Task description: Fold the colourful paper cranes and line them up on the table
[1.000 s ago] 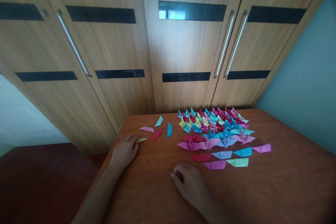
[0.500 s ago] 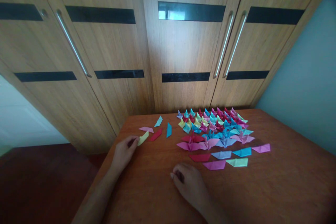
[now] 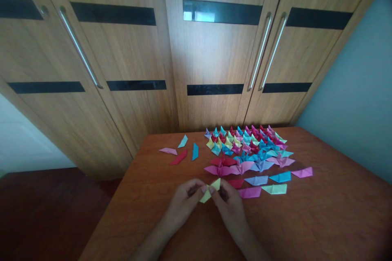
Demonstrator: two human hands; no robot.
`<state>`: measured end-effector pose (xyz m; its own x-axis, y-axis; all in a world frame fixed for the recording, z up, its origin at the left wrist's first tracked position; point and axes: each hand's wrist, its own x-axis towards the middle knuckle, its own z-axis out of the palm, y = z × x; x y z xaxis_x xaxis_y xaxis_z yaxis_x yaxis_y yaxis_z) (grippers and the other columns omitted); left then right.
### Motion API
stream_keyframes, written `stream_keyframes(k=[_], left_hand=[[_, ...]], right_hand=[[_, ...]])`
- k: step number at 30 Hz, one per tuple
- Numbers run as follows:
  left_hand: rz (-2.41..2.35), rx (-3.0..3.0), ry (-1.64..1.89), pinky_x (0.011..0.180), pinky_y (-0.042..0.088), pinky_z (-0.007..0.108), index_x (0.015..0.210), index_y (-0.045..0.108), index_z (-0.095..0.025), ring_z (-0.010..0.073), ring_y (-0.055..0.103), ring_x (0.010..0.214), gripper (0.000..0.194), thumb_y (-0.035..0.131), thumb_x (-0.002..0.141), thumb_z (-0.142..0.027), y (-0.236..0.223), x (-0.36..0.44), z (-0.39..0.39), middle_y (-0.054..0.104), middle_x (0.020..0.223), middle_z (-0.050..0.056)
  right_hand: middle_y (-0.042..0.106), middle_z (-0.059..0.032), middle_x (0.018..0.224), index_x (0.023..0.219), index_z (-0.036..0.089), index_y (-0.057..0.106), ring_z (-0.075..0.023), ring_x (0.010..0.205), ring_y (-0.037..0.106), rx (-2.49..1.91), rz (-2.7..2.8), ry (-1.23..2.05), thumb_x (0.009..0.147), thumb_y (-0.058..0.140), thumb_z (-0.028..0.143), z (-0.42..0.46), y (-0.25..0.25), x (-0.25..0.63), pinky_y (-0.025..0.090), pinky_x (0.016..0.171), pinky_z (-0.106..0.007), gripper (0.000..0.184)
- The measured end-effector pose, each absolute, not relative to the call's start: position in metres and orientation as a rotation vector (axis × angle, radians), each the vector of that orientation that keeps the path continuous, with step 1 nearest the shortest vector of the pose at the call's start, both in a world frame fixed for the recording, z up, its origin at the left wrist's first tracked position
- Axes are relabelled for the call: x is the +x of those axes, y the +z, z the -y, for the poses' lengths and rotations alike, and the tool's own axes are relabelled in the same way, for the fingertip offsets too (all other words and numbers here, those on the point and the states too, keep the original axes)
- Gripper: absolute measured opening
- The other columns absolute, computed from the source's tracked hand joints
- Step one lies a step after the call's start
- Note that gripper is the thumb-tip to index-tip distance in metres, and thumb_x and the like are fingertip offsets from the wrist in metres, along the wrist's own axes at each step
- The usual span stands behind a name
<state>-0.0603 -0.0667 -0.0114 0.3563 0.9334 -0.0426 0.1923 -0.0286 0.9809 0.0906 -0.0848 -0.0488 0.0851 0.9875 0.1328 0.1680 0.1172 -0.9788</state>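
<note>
A yellow folded paper piece [image 3: 210,191] is pinched between my left hand [image 3: 185,203] and my right hand [image 3: 228,206], held just above the wooden table [image 3: 321,220] near its front middle. Both hands have their fingers closed on it. Behind them lies a row of flat folded papers [image 3: 269,181] in pink, blue, yellow and red. Farther back sits a dense cluster of several small coloured origami cranes [image 3: 248,144].
A few loose folded pieces, pink [image 3: 168,151], red [image 3: 179,157] and two blue ones [image 3: 195,151], lie at the table's back left. Wooden wardrobe doors with metal handles [image 3: 260,51] stand behind the table. A pale blue wall [image 3: 361,89] is at right; dark floor lies at left.
My left hand picked the yellow piece from the table's left side and carried it to the middle. My right hand moved up to meet it and pinched it too.
</note>
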Motion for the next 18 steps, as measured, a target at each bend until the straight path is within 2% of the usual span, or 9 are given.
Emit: stream_keyframes(k=[8, 18], left_hand=[[-1.063, 1.408, 0.858, 0.058, 0.039, 0.02, 0.077, 0.063, -0.014, 0.0107, 0.051, 0.057, 0.026, 0.064, 0.076, -0.04, -0.023, -0.06, 0.068, 0.058, 0.06, -0.001], [-1.169, 1.368, 0.857, 0.051, 0.036, 0.019, 0.068, 0.062, -0.013, 0.0098, 0.05, 0.05, 0.031, 0.068, 0.07, -0.044, -0.023, -0.057, 0.069, 0.058, 0.053, -0.002]], right_hand=[[0.052, 0.0028, 0.06, 0.069, 0.017, 0.058, -0.012, 0.057, 0.046, -1.209, 1.313, 1.051, 0.08, 0.056, 0.042, 0.084, -0.045, 0.09, 0.035, 0.052, -0.022, 0.027], [0.057, 0.001, 0.063, 0.074, 0.017, 0.063, -0.0141, 0.062, 0.051, -1.242, 1.328, 1.072, 0.08, 0.057, 0.046, 0.089, -0.038, 0.103, 0.039, 0.057, -0.023, 0.03]])
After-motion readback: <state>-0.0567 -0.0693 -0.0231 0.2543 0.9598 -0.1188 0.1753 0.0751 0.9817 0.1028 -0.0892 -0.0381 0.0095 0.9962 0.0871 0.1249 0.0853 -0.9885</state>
